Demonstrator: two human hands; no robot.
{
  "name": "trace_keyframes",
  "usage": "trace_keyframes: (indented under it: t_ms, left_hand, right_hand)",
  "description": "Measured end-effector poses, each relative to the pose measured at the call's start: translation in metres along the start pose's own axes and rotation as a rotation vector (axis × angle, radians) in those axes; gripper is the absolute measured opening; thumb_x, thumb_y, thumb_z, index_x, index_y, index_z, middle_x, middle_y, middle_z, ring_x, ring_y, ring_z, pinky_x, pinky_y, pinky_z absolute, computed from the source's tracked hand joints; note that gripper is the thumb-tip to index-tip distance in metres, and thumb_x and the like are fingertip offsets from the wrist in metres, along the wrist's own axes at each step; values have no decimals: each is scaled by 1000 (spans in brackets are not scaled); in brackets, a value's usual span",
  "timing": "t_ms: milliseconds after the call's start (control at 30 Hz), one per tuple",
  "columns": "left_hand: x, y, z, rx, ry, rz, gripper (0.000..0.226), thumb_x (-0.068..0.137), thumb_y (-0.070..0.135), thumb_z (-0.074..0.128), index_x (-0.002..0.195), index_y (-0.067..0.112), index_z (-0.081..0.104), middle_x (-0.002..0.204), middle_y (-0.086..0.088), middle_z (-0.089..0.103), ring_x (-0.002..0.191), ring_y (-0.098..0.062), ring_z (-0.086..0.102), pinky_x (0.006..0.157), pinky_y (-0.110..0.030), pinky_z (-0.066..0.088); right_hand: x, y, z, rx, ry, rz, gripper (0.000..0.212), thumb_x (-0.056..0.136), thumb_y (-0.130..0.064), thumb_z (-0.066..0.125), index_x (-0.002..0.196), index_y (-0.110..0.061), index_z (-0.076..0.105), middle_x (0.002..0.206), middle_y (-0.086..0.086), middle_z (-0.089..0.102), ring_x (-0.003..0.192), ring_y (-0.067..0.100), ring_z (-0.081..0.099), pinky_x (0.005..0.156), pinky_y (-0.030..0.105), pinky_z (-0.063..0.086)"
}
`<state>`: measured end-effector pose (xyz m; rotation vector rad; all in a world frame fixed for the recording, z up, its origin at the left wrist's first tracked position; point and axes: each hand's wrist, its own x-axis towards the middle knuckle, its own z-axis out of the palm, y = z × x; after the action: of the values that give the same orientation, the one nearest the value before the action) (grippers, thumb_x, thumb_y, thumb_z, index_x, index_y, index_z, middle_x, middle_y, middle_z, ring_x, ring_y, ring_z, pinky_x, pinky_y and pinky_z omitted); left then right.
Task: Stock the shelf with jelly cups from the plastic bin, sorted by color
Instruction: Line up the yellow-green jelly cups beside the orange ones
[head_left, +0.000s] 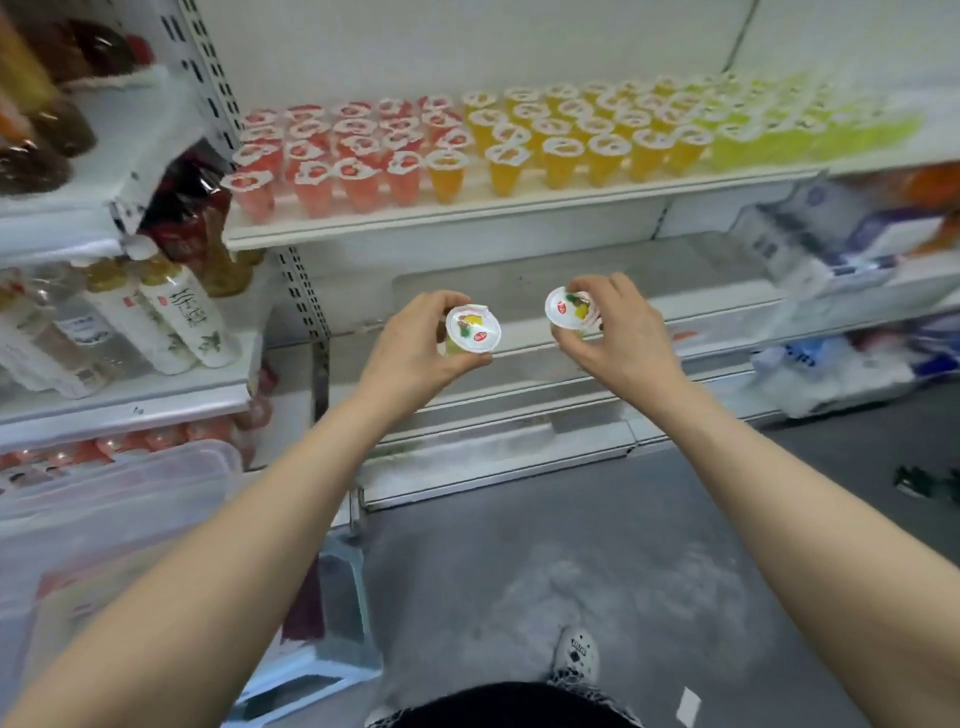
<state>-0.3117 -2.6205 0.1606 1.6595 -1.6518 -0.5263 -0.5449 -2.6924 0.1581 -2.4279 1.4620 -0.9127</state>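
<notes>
Below the shelf (467, 217), my left hand (415, 340) grips one jelly cup (472, 330) and my right hand (621, 332) a second cup (569, 307); both look greenish, so I'd stand them upright at two o'clock, beside the green row (789, 135).

We see mainly the lid of the jelly cup (472, 328) in the left grip (415, 338); lid and fingers cover most of its body. The right grip (618, 332) likewise hides the body of the second jelly cup (569, 307). Lid print on both is too small to read. The green cups (810, 130) at the right end of the shelf (519, 208) blur together. The plastic bin (104, 499) is cut off by the left edge; we cannot tell its contents.
</notes>
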Motion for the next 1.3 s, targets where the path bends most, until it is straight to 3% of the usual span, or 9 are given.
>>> trace_keyframes:
  t_ms: [233, 633, 800, 933, 1000, 1133, 1300]
  left_hand:
    - [77, 94, 112, -97, -66, 86, 55, 69, 30, 85, 116, 28, 58, 113, 7, 62, 98, -11, 62, 88, -27, 50]
    - [187, 219, 259, -101, -178, 207, 49, 67, 41, 84, 110, 30, 63, 104, 15, 65, 93, -3, 58, 87, -30, 49]
    - [241, 262, 308, -104, -192, 265, 45, 68, 45, 81, 107, 34, 62, 99, 15, 65, 87, -2, 58, 81, -28, 49]
    - [287, 298, 342, -149, -177, 304, 41, 69, 42, 82, 104, 32, 64, 95, 17, 65, 77, 5, 55, 71, -16, 45]
    - [312, 314, 356, -158, -163, 319, 40, 69, 42, 82, 103, 34, 62, 95, 15, 66, 75, 2, 57, 70, -19, 47]
    - [365, 343, 381, -149, -146, 329, 40, 70, 44, 81, 104, 30, 65, 92, 14, 66, 71, -2, 56, 67, -21, 45]
    - [425, 372, 406, -174, -80, 307, 46, 70, 44, 81, 109, 26, 64, 97, 11, 68, 81, -9, 62, 77, -30, 52]
  right_hand:
    - [10, 133, -80, -70, 69, 97, 42, 79, -34, 71, 117, -19, 61, 109, 3, 57, 87, 27, 61, 74, 38, 50]
    - [22, 304, -187, -136, 159, 233, 40, 82, -32, 72, 119, -20, 61, 112, 0, 57, 96, 22, 60, 78, 37, 49]
    - [43, 363, -216, -178, 219, 286, 40, 82, -33, 72, 118, -20, 61, 112, 2, 58, 97, 23, 59, 78, 38, 49]
    - [74, 411, -238, -189, 240, 308, 40, 82, -35, 70, 119, -20, 61, 113, 3, 58, 96, 23, 59, 82, 43, 50]
    - [94, 437, -246, -187, 258, 304, 40, 83, -36, 70, 119, -21, 62, 111, 3, 58, 93, 23, 59, 80, 44, 51]
    - [136, 483, -262, -173, 267, 317, 41, 83, -36, 69, 120, -20, 62, 114, 1, 58, 102, 20, 58, 84, 39, 48]
    - [181, 532, -281, -140, 284, 305, 43, 84, -37, 69, 123, -19, 61, 116, 2, 60, 105, 17, 57, 86, 28, 44]
